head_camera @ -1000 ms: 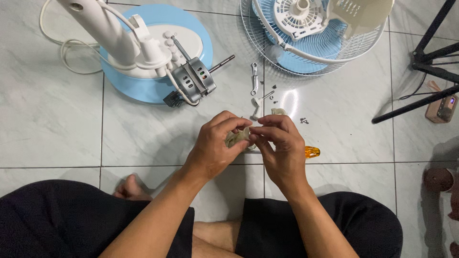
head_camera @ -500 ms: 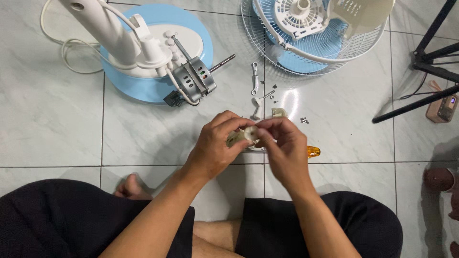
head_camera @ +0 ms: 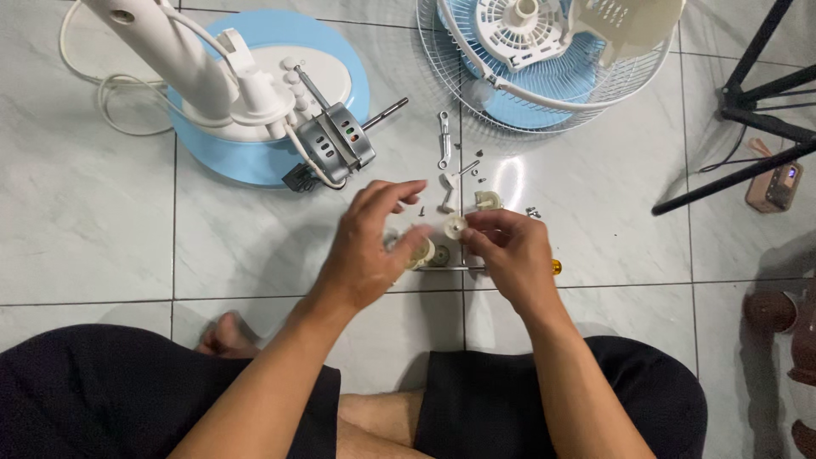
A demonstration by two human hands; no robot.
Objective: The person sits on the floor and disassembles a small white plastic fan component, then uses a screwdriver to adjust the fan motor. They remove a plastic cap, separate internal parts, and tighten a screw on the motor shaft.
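I sit cross-legged on a tiled floor. My left hand (head_camera: 370, 246) grips a small cream plastic fan part (head_camera: 421, 252), with the upper fingers spread. My right hand (head_camera: 506, 251) pinches a small round cream gear piece (head_camera: 456, 226) at its fingertips, a little apart from the left hand's part. Under the hands lies a screwdriver (head_camera: 553, 267) with a yellow handle tip. Small screws and a metal bracket (head_camera: 443, 138) lie on the floor just beyond the hands.
A dismantled fan lies at the far left: blue and white base (head_camera: 255, 85), white column, bare motor (head_camera: 336, 140) with shaft. A wire grille with blue blades (head_camera: 544, 64) sits at the top. Black tripod legs (head_camera: 748, 102) and a small brown device (head_camera: 775, 187) are at right.
My hands, pressed together on one piece before, have drawn apart. The right hand now holds a round cream piece separately, and the left fingers have spread.
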